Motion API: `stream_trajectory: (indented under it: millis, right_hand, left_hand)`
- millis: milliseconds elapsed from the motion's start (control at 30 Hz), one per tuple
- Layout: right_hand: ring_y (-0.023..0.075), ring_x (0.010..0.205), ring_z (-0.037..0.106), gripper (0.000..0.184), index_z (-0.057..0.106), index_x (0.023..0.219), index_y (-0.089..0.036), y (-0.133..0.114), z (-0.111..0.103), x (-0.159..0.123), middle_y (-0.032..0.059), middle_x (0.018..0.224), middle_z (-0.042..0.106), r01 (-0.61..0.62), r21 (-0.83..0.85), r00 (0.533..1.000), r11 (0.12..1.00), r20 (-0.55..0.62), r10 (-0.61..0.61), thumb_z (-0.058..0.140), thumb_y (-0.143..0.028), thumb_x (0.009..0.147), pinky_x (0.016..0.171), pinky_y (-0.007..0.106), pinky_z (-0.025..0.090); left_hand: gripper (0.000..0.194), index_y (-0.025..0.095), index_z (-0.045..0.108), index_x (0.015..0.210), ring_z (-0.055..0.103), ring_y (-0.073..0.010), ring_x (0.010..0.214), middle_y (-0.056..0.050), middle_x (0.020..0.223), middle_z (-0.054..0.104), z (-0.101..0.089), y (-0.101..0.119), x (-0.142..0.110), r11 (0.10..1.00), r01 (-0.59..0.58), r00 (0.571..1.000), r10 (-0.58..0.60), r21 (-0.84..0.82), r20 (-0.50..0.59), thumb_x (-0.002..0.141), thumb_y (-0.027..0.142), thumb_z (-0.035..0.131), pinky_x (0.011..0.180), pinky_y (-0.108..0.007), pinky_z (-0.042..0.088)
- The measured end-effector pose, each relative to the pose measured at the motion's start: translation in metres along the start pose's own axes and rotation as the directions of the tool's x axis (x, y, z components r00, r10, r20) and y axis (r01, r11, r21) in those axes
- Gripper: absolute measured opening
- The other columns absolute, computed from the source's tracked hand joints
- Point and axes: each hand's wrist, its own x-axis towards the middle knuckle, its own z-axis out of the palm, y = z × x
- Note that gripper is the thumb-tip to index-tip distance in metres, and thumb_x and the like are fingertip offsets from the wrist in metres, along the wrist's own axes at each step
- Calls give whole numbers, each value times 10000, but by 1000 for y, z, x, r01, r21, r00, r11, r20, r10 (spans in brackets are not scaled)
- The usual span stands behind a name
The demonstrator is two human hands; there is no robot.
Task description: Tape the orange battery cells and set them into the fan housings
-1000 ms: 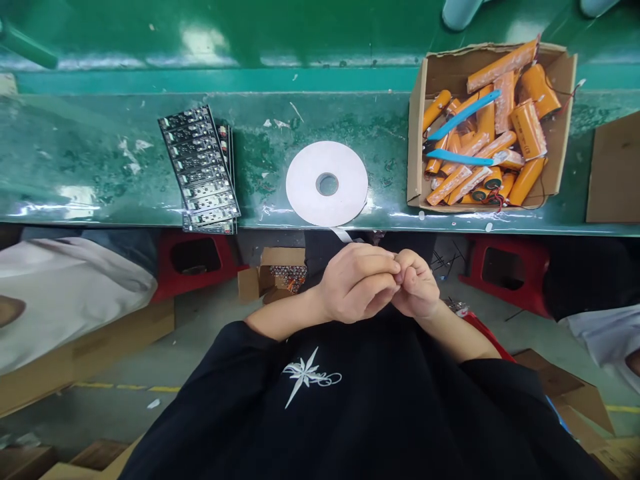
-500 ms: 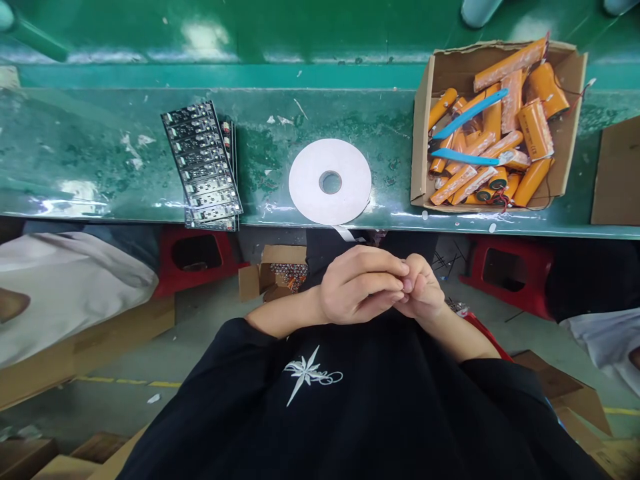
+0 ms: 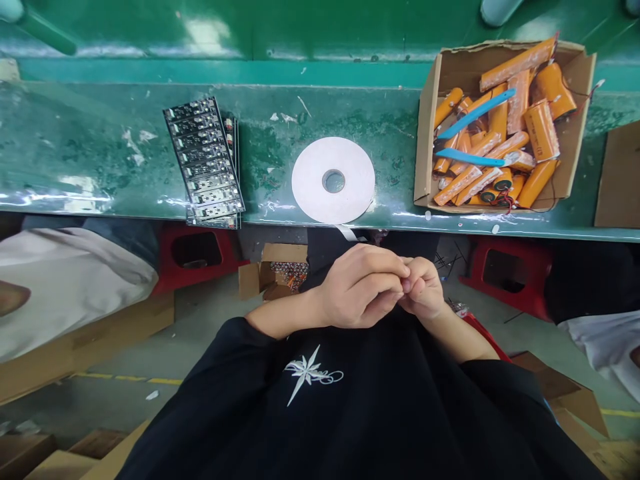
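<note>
My left hand (image 3: 364,287) and my right hand (image 3: 423,288) meet in front of my chest, just below the bench edge. Both are closed, fingertips pinched together and touching. Whatever lies between them is hidden or too small to make out. A white roll of tape (image 3: 310,177) lies flat on the green bench, nearest to my left hand. Its loose white end (image 3: 347,233) hangs over the bench edge above my hands. To the left rests a stack of black circuit boards (image 3: 205,157), the top one askew.
A cardboard box (image 3: 425,133) of orange battery packs stands at the right, with two blue strips (image 3: 475,115) on top. Red stools (image 3: 230,257) flank me, and people sit on both sides. An open carton (image 3: 285,253) of small parts is under the bench.
My hands stay pinched together, with only a slight shift of the fingers. The bench and the things on it appear a little further right as the view turns slightly.
</note>
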Motion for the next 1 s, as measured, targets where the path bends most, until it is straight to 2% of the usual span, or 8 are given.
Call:
stream_trajectory:
  millis: [267, 433, 500, 600, 667, 767, 900, 1000]
  right_hand:
    - [166, 508, 487, 539, 616, 635, -259, 9, -3, -4, -17, 545, 532, -7, -61, 999, 998, -52, 4, 800, -692, 899, 572, 356, 485]
    - [187, 539, 502, 236, 725, 882, -295, -23, -23, 3, -26, 587, 569, 234, -279, 966, 931, -37, -254, 784, -501, 981, 625, 370, 469]
    - [202, 576, 539, 221, 715, 916, -303, -55, -39, 11, -20, 638, 602, 299, -528, 924, 795, -47, -379, 828, -491, 944, 653, 385, 486]
    - [282, 888, 681, 187, 736, 1046, -287, -106, -61, 30, 54, 927, 748, 188, -937, 889, 294, 35, -457, 799, -440, 959, 897, 483, 549]
    - [341, 1150, 665, 249, 727, 1227, -250, -129, -72, 47, 116, 1192, 767, 89, -993, 908, -73, 111, -403, 708, -385, 1018, 1066, 551, 502]
    - [402, 1262, 609, 323, 706, 1338, -183, -142, -85, 72, 186, 1299, 737, 2, -923, 959, -386, 111, -261, 620, -320, 1058, 1079, 593, 485]
    - [367, 1062, 650, 254, 802, 1134, -177, -145, -93, 91, 156, 1016, 740, 19, -891, 980, -454, 106, -168, 578, -283, 1077, 982, 550, 512]
    - [313, 953, 667, 239, 832, 1072, -233, -148, -87, 79, 103, 936, 732, 91, -955, 884, -284, 209, -418, 625, -351, 1087, 940, 497, 522]
  left_hand:
    - [32, 229, 571, 1070, 710, -236, 1123, -84, 1127, 673, -1, 2, -4, 999, 35, 995, -34, -12, 98, 1078, 256, 555, 929, -409, 664]
    - [70, 232, 545, 1014, 624, -272, 1254, -107, 1168, 621, -1, 3, -11, 1000, -10, 983, 11, -2, 182, 1076, 256, 522, 1046, -470, 617]
    - [96, 224, 539, 1025, 605, -287, 1279, -125, 1188, 617, -1, 0, -15, 999, 27, 978, -17, -44, 209, 1093, 279, 499, 1036, -493, 609]
    - [177, 219, 535, 1015, 597, -295, 1274, -136, 1184, 632, 1, -5, -20, 991, 88, 969, -63, -96, 239, 1127, 321, 445, 1014, -507, 600]
    - [228, 214, 543, 992, 608, -280, 1223, -133, 1151, 658, 4, -8, -22, 989, 103, 964, -72, -108, 255, 1143, 321, 408, 1015, -495, 593]
    - [274, 213, 559, 922, 633, -257, 1152, -109, 1076, 718, 11, -13, -24, 991, 83, 960, -50, -109, 275, 1147, 325, 452, 996, -450, 592]
    - [235, 212, 656, 1149, 733, -231, 1091, -97, 1087, 792, 17, -18, -27, 979, 123, 965, -79, -163, 251, 1126, 427, 566, 973, -414, 613]
    - [333, 206, 656, 1330, 770, -243, 1111, -122, 1150, 804, 17, -20, -30, 954, 245, 936, -187, -171, 300, 1122, 451, 567, 997, -424, 633]
